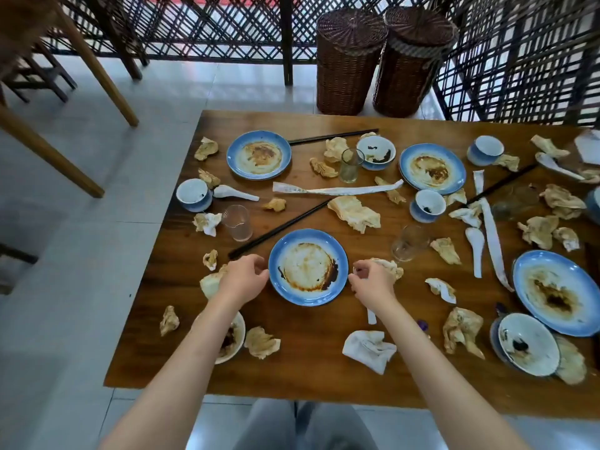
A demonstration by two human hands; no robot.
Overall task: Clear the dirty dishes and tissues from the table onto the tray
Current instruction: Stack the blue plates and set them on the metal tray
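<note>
- No text, label, brand, number or sign can be read anywhere in the head view.
- The long white paper chopstick sleeve, lying well beyond the fingertips of both hands, carries faint marks near its left end; they are too blurred to read.
- The second paper sleeve, far right of the right hand's fingers, shows nothing legible.

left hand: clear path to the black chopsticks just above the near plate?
Probably yes. The left hand sits at the near plate rim, and the near end of the chopsticks lies just beyond it on bare wood, nothing between.
</note>
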